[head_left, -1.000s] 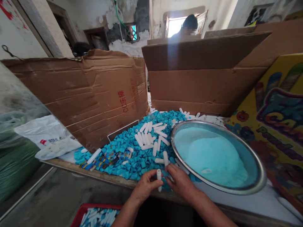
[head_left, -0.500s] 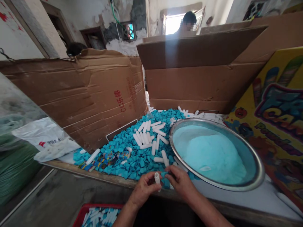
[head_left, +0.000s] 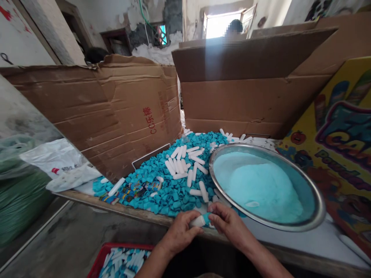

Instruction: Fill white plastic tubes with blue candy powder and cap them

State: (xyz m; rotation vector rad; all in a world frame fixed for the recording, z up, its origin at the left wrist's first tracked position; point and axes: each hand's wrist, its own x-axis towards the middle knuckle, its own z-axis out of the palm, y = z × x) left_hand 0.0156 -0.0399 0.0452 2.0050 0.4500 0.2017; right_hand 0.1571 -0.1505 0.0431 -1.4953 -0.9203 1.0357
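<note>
Near the table's front edge, my left hand (head_left: 183,230) is closed around a small white plastic tube (head_left: 198,221), tilted toward the right. A blue cap (head_left: 206,219) sits at the tube's right end, pinched by the thumb and fingers of my right hand (head_left: 225,223). How far the cap is pushed on cannot be made out. Just beyond my hands spreads a heap of loose blue caps (head_left: 171,193), with several white tubes (head_left: 179,165) lying on top. To the right stands a wide metal basin (head_left: 318,210) holding pale blue powder (head_left: 269,189).
Cardboard panels (head_left: 130,104) wall the back of the table. A yellow printed box (head_left: 344,154) stands at right. Below the edge, a red crate (head_left: 97,256) holds capped tubes. A white bag (head_left: 63,158) lies at left. A person (head_left: 234,33) is behind the cardboard.
The white tube has tipped from upright to lying toward the right. My right hand has brought the blue cap onto the tube's end. The view has shifted slightly.
</note>
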